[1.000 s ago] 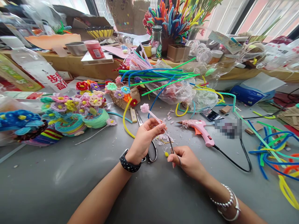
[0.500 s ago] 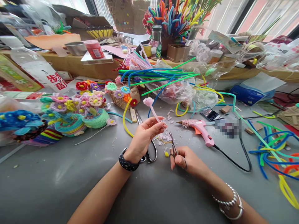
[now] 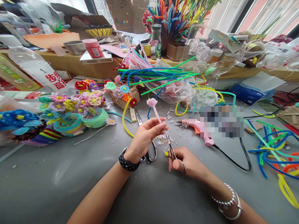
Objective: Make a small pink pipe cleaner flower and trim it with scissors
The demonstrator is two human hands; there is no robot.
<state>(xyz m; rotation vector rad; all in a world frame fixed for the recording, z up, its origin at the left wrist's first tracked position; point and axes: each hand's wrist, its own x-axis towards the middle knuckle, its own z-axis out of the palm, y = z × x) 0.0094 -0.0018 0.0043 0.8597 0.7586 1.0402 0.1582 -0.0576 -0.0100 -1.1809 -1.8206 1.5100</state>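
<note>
My left hand pinches the stem of a pink pipe-cleaner flower, whose fuzzy head points up and away from me. My right hand grips small scissors; their blades reach up to the bare wire end of the stem just right of my left fingertips. Pink fuzz trimmings lie on the grey table under both hands. A larger pair of scissors lies flat beneath my left hand.
A pink glue gun with a black cord lies to the right. Finished pipe-cleaner flowers and a small basket stand at the left. Loose coloured pipe cleaners sprawl at the right; bags of them lie behind.
The flower head has swung from leaning left to nearly upright. My right hand turned the small scissors and brought the blades up to the stem's lower end.
</note>
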